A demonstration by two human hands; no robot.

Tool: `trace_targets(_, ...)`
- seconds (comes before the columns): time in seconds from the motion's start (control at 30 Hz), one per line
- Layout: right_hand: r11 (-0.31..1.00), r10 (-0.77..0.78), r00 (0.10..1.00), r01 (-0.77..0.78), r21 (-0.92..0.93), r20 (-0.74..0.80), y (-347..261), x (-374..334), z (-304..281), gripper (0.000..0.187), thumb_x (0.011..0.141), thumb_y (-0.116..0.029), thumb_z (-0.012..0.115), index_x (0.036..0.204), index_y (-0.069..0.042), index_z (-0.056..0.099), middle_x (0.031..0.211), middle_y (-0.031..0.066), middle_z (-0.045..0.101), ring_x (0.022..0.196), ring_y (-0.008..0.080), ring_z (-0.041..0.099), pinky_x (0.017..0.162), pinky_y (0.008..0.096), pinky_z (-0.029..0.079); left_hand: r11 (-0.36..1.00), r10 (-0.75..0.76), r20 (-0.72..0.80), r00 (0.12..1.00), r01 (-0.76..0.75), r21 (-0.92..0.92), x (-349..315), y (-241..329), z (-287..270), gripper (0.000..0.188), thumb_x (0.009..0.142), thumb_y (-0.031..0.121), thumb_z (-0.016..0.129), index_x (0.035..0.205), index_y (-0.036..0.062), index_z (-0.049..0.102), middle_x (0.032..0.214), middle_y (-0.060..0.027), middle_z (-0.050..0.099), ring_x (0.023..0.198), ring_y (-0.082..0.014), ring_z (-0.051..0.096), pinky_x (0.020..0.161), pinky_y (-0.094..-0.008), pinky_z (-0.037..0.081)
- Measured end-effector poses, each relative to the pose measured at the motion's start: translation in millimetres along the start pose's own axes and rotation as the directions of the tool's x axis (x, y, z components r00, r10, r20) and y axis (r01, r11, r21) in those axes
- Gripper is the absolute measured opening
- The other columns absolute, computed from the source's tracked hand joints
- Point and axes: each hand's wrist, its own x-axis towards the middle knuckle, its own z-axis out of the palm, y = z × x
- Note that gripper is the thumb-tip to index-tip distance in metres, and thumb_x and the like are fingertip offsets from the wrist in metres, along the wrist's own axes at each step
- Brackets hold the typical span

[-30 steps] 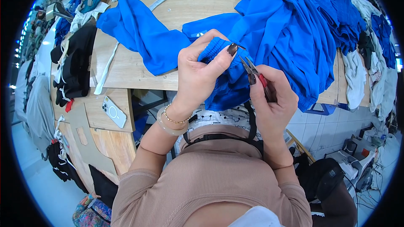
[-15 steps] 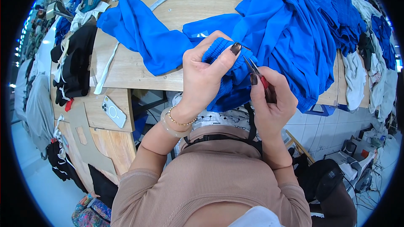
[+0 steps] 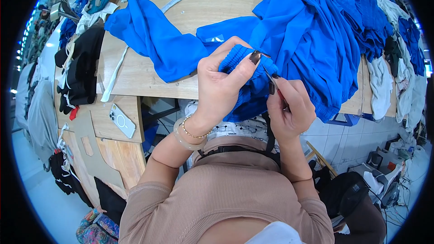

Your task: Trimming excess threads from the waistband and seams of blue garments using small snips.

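Note:
My left hand [image 3: 219,79] grips a bunched, ribbed elastic edge of a blue garment [image 3: 253,83], its dark-nailed thumb pressed on top. From the right, my right hand [image 3: 293,110] is closed around small red-handled thread snips [image 3: 271,78]. Their metal tips touch or lie very near the gathered edge, just beside my left thumb. The fingers of my right hand hide most of the handle. More smooth blue fabric [image 3: 312,40] spreads over the wooden table [image 3: 221,0] beyond my hands, with a blue piece [image 3: 156,40] stretching to the left.
Folded black fabric [image 3: 86,54] lies at the table's left, near a white strip [image 3: 114,74]. A phone [image 3: 122,120] and a cardboard pattern [image 3: 92,149] rest on the lower left surface. Gathered blue garments [image 3: 361,13] and white cloth [image 3: 379,86] sit at the right.
The snips and my right hand have shifted slightly, with the blades now closer together against the blue edge and the red handle more covered. My left hand has barely moved.

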Motion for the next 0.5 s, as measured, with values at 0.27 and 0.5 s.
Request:
trace_targets(0.27,0.948,0.271,0.961,-0.276,0.159,0.057,-9,0,-3,0.021,0.073,0.008,0.064,0.092,-0.001,0.063,0.067,0.0039,0.057,0.051,0.0053,0.048,0.045,0.0182,0.035,0.984,0.057,-0.061,0.996,-0.046,0.170,-2,6,1,0.010,0.081,0.004,0.063,0.077,-0.0050,0.064,0.079,-0.0053,0.059,0.067,-0.0083,0.049,0.058,-0.0209,0.037)
trace_targets(0.5,0.814,0.456,0.877,-0.480,0.328,0.152,-21,7,-11,0.011,0.083,0.004,0.061,0.093,0.002,0.060,0.072,-0.0007,0.058,0.056,-0.0006,0.045,0.049,0.0140,0.034,0.983,0.089,-0.059,0.994,-0.078,0.164,-1,4,2,0.010,0.081,0.005,0.063,0.077,-0.0051,0.065,0.080,-0.0059,0.059,0.068,-0.0092,0.050,0.059,-0.0214,0.038)
